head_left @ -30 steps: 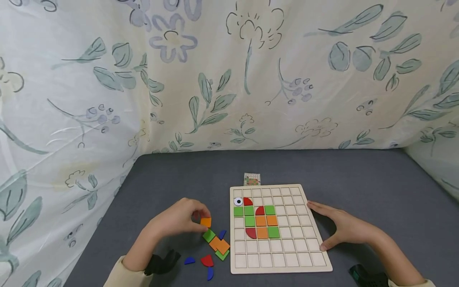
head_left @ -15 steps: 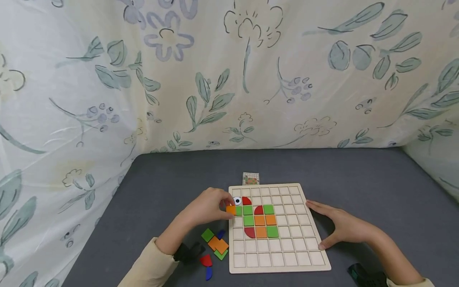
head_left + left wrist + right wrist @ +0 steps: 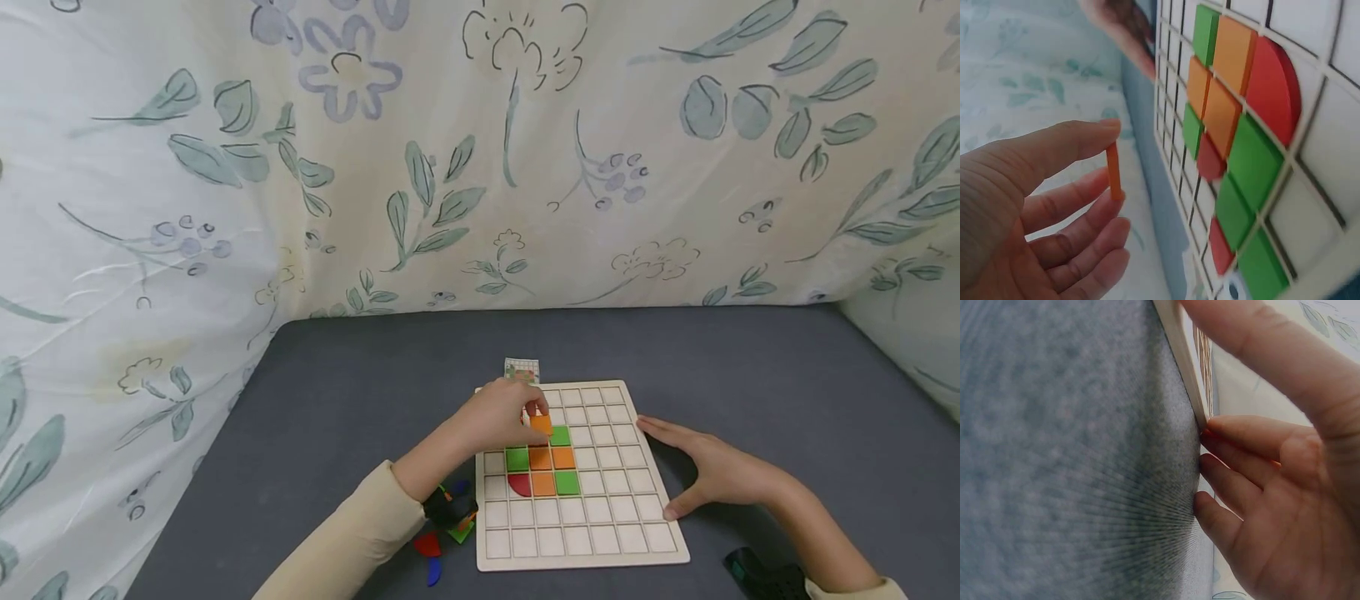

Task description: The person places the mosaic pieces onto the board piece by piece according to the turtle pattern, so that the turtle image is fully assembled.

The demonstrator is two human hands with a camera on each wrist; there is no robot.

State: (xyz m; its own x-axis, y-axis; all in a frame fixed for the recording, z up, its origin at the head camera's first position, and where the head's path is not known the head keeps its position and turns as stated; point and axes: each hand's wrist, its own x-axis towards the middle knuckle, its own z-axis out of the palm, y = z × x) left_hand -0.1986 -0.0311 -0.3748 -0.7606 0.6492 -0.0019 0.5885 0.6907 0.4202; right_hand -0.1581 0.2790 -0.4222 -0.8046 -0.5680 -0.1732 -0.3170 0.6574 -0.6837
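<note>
My left hand (image 3: 495, 417) pinches an orange square tile (image 3: 541, 424) between thumb and fingertips, over the upper left part of a wooden grid board (image 3: 600, 542). In the left wrist view that tile (image 3: 1114, 172) shows edge-on, apart from the board. Green, orange and red tiles fill some board cells, such as a green square (image 3: 567, 482) and a red quarter-round (image 3: 519, 484). The left hand hides the eye tile in the head view. My right hand (image 3: 712, 471) touches the board's right edge with spread thumb and fingers; the right wrist view shows fingertips (image 3: 1210, 428) right at that edge.
Left of the board lie loose tiles, among them a red one (image 3: 427, 544), a blue one (image 3: 434, 572) and a green one (image 3: 462, 531), partly covered by the left wrist. A small pattern card (image 3: 522, 367) lies behind the board. Floral cloth (image 3: 480, 167) hangs beyond the grey table (image 3: 360, 367).
My left hand has carried the orange tile from the loose pile, past the board's left edge, to above its filled cells. The right hand stays at the board's edge.
</note>
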